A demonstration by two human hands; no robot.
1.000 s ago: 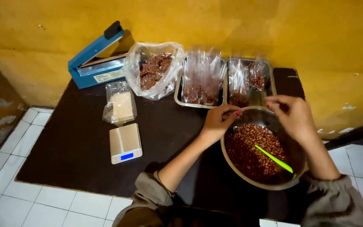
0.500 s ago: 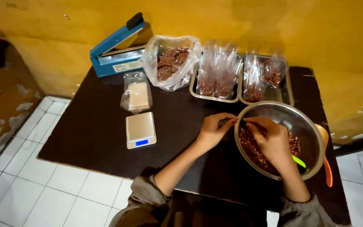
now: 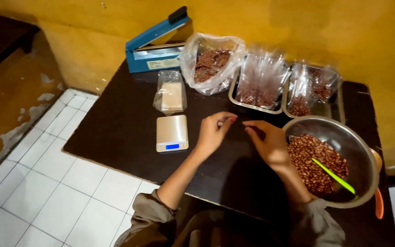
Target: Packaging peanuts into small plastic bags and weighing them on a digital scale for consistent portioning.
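— So, what's in your hands?

— My left hand pinches what looks like a thin clear bag, too blurred to be sure, at the frame's centre over the dark table. My right hand hangs just beside it, fingers loosely curled; I can't tell if they grip anything.

— And around them?

— Right of centre, a steel bowl of red-brown nuts with a green scoop. Left, a small silver scale. Above, 2 trays of filled bags and a blue sealer.
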